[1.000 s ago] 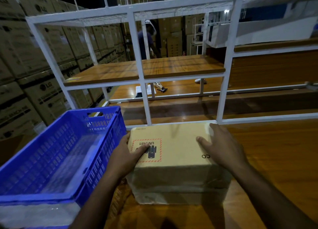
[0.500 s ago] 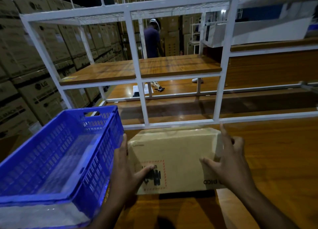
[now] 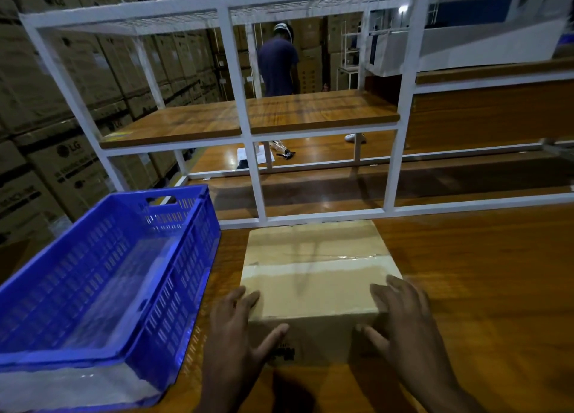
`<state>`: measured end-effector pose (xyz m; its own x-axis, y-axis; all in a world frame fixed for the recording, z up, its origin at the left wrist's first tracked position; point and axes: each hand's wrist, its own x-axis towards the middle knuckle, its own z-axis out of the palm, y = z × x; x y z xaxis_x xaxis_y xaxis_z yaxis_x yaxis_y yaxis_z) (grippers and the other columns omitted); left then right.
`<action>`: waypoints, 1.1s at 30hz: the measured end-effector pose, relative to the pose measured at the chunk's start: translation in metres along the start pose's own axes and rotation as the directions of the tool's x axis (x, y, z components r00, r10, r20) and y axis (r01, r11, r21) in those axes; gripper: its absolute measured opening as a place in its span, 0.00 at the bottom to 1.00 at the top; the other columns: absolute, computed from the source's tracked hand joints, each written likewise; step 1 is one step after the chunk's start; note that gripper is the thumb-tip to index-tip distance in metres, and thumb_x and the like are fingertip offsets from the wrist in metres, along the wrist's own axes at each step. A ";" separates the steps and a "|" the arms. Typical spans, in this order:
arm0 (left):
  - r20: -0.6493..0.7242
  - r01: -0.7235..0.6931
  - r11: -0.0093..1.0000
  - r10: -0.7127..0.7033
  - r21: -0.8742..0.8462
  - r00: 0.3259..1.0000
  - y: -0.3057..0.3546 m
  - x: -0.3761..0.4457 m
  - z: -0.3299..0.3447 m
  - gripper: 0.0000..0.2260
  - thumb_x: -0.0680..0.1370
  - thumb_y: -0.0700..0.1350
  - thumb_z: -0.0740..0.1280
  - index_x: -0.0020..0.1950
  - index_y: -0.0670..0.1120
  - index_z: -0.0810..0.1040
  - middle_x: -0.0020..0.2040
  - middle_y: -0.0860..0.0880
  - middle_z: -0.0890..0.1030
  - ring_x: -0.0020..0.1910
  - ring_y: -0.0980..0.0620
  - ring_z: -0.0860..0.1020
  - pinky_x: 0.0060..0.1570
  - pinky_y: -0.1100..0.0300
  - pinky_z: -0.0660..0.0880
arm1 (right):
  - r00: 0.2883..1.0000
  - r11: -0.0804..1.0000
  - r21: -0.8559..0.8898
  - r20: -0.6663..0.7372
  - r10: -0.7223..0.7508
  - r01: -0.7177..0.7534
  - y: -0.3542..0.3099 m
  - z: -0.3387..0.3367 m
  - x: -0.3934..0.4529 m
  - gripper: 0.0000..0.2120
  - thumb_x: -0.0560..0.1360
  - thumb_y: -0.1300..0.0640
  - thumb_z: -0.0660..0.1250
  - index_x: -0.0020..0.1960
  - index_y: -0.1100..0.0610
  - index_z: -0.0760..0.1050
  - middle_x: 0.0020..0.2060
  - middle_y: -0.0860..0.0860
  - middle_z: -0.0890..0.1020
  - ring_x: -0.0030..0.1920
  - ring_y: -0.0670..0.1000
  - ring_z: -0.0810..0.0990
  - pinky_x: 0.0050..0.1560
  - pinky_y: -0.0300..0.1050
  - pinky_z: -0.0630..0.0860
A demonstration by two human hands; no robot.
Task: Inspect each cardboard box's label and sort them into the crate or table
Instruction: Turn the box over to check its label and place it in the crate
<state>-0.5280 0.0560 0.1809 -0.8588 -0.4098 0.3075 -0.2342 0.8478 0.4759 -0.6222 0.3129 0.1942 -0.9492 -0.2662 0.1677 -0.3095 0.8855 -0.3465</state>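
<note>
One cardboard box [image 3: 313,288] sits on the wooden table [image 3: 481,288], right in front of the person. Its taped side faces up. A dark printed mark [image 3: 284,352] shows low on the near side, partly hidden by a thumb.

Both hands are on the box. The left hand [image 3: 236,328] is at about 8 o'clock from the middle of the box. Its fingers lie mostly straight along the left edge, and the thumb reaches across the near side. The right hand [image 3: 403,316] is at about 4 o'clock. Its fingers are spread over the near right corner, with the thumb on the near side. Neither hand wraps tight around the box; they press it from two sides.

I think the step now is turning the box to find its label. To do it well, keep both palms flat and squeeze evenly so the box does not slip. Roll it slowly until the print faces up. Move the left thumb off the mark so it can be read.

At 9 o'clock, just beside the box, is the blue crate [image 3: 174,257]. I see no boxes in it, only a clear liner. At 12 o'clock stands a white metal rack [image 3: 259,176] with wooden shelves. Behind it, another person [image 3: 277,64] stands far off. Stacked cartons [image 3: 62,102] fill the left, around 10 o'clock.
</note>
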 end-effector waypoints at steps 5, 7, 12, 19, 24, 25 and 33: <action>0.130 -0.168 0.966 0.145 0.195 0.981 0.014 0.025 0.003 0.38 0.75 0.77 0.45 0.77 0.58 0.64 0.80 0.57 0.58 0.80 0.57 0.45 0.79 0.47 0.45 | 0.985 0.976 -0.139 0.066 -0.156 0.164 -0.013 0.001 0.016 0.39 0.70 0.24 0.56 0.74 0.45 0.67 0.75 0.46 0.65 0.77 0.50 0.56 0.74 0.64 0.42; 0.227 -0.227 0.939 0.170 0.259 0.959 0.020 0.034 0.007 0.39 0.75 0.76 0.41 0.81 0.57 0.55 0.82 0.57 0.54 0.79 0.60 0.42 0.79 0.49 0.41 | 0.971 0.964 -0.140 0.111 -0.211 0.226 -0.020 0.003 0.021 0.43 0.72 0.24 0.46 0.78 0.47 0.57 0.78 0.45 0.57 0.78 0.46 0.50 0.74 0.60 0.34; 0.298 -0.238 0.920 0.144 0.310 0.944 0.024 0.038 0.007 0.38 0.76 0.75 0.39 0.81 0.57 0.54 0.82 0.57 0.53 0.80 0.60 0.46 0.79 0.50 0.39 | 0.974 0.959 -0.186 0.122 -0.193 0.213 -0.026 0.004 0.023 0.44 0.72 0.23 0.40 0.76 0.48 0.64 0.75 0.47 0.65 0.73 0.44 0.54 0.74 0.57 0.46; 0.312 -0.231 0.927 0.135 0.295 0.941 0.028 0.051 0.009 0.40 0.75 0.76 0.40 0.80 0.55 0.58 0.81 0.55 0.59 0.79 0.58 0.53 0.79 0.50 0.44 | 0.955 0.968 -0.096 0.214 -0.207 0.231 -0.035 -0.008 0.038 0.51 0.65 0.22 0.28 0.80 0.49 0.48 0.79 0.45 0.49 0.78 0.44 0.44 0.76 0.54 0.35; 0.373 -0.294 0.899 0.164 0.324 0.913 0.029 0.057 0.015 0.37 0.78 0.73 0.39 0.82 0.54 0.52 0.82 0.55 0.53 0.80 0.59 0.47 0.79 0.49 0.40 | 0.941 0.946 -0.164 0.242 -0.235 0.278 -0.037 0.006 0.049 0.51 0.65 0.24 0.24 0.80 0.51 0.44 0.80 0.47 0.46 0.78 0.45 0.41 0.76 0.58 0.35; 0.377 -0.288 0.902 0.158 0.320 0.913 0.029 0.057 0.015 0.37 0.78 0.72 0.39 0.81 0.55 0.53 0.82 0.55 0.53 0.80 0.59 0.47 0.79 0.49 0.40 | 0.940 0.946 -0.164 0.246 -0.237 0.281 -0.036 0.007 0.049 0.51 0.66 0.24 0.25 0.80 0.51 0.45 0.80 0.46 0.47 0.78 0.45 0.42 0.76 0.57 0.35; 0.323 -0.221 0.956 0.151 0.191 0.934 0.033 0.063 0.007 0.34 0.77 0.72 0.43 0.78 0.57 0.63 0.79 0.58 0.63 0.78 0.62 0.56 0.79 0.48 0.46 | 0.948 0.960 -0.085 0.205 -0.244 0.265 -0.034 0.003 0.053 0.48 0.68 0.25 0.30 0.80 0.49 0.52 0.79 0.45 0.53 0.78 0.43 0.47 0.77 0.51 0.36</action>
<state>-0.5932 0.0603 0.2098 -0.9849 -0.1458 0.0932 -0.1212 0.9656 0.2299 -0.6618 0.2680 0.2124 -0.8359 -0.5462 0.0538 -0.5443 0.8123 -0.2097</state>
